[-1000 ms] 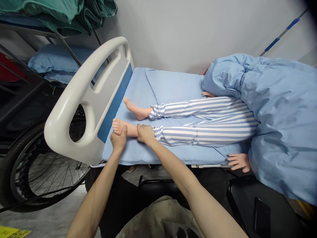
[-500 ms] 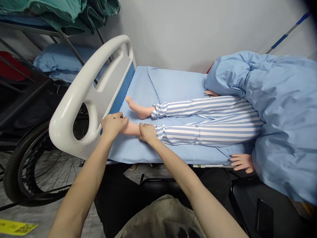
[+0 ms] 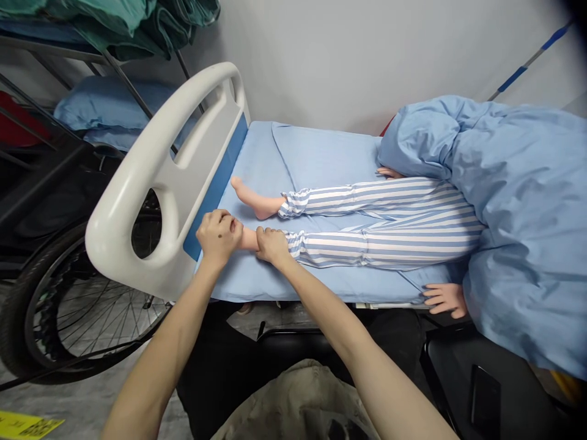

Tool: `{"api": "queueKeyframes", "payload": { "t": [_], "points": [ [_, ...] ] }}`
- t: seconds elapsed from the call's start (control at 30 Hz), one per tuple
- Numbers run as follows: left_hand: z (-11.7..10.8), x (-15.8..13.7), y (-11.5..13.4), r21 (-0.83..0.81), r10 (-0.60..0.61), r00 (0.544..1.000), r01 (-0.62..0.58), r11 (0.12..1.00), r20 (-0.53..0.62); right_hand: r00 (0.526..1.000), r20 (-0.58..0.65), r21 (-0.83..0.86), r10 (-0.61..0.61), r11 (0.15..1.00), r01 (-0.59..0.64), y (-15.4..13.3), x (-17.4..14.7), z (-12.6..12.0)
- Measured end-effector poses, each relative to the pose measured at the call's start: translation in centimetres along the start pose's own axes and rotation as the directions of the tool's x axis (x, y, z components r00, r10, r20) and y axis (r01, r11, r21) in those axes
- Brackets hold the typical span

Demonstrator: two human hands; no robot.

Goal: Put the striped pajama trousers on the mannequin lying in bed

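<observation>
A manikin in blue-and-white striped trousers (image 3: 394,238) lies on a bed with a light blue sheet (image 3: 321,150). My left hand (image 3: 219,235) is wrapped round the front of the manikin's near foot, hiding its toes. Just to the right, my right hand (image 3: 272,244) grips the same leg at the ankle, beside the gathered trouser cuff. A short stretch of the near foot (image 3: 248,239) shows between my hands. The far foot (image 3: 257,201) rests bare on the sheet, toes up, touched by neither hand.
A white footboard (image 3: 132,165) rises left of my hands, with a wheelchair wheel (image 3: 92,318) beyond it. A bunched blue quilt (image 3: 527,214) covers the manikin's upper body. One manikin hand (image 3: 446,299) sticks out at the near edge. A phone (image 3: 485,403) lies on a black chair at lower right.
My left hand has shifted right along the near foot, towards the ankle, and turned so its knuckles face the far side. My right hand keeps its hold on the ankle.
</observation>
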State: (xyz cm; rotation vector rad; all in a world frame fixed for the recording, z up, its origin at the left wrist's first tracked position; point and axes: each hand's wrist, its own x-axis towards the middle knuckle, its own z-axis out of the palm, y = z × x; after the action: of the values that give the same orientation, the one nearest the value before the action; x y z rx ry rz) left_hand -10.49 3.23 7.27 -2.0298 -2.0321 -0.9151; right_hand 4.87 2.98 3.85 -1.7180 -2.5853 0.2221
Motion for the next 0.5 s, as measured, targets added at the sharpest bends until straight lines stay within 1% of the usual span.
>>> {"api": "queueKeyframes", "payload": {
  "t": [0.07,0.13,0.2,0.23,0.3,0.37,0.43,0.5],
  "points": [
    [0.5,-0.9,-0.2,-0.045,0.01,0.998,-0.013,0.999,-0.061,1.0,-0.005,0.002,0.004,1.0,-0.004,0.0,0.0,0.1],
    [0.8,-1.4,-0.2,-0.033,0.017,0.996,-0.02,0.999,-0.084,1.0,-0.008,0.001,0.005,1.0,-0.005,0.0,0.0,0.1],
    [0.8,-1.4,-0.1,0.001,0.022,0.997,-0.022,1.0,-0.073,1.0,-0.004,-0.001,0.004,1.0,-0.004,0.0,0.0,0.1],
    [0.6,-1.2,-0.1,0.016,0.018,0.999,-0.017,1.0,-0.05,1.0,-0.001,0.0,0.002,1.0,-0.002,0.0,0.0,0.0],
    [0.2,-0.4,-0.1,0.047,-0.007,1.0,0.005,0.999,0.029,1.0,0.006,0.003,0.002,1.0,-0.002,0.0,0.0,-0.1],
    [-0.4,0.7,-0.1,0.084,-0.021,0.991,0.01,0.996,0.133,1.0,0.009,0.007,0.007,1.0,-0.007,0.0,0.0,-0.2],
    [-1.1,2.0,-0.1,0.124,-0.001,0.97,-0.029,0.992,0.242,1.0,0.009,0.008,0.01,1.0,-0.01,-0.1,-0.1,-0.3],
    [-1.8,3.4,0.0,0.163,0.017,0.935,-0.079,0.983,0.355,1.0,0.007,0.002,0.008,1.0,-0.008,0.0,-0.1,-0.3]
  ]
}}
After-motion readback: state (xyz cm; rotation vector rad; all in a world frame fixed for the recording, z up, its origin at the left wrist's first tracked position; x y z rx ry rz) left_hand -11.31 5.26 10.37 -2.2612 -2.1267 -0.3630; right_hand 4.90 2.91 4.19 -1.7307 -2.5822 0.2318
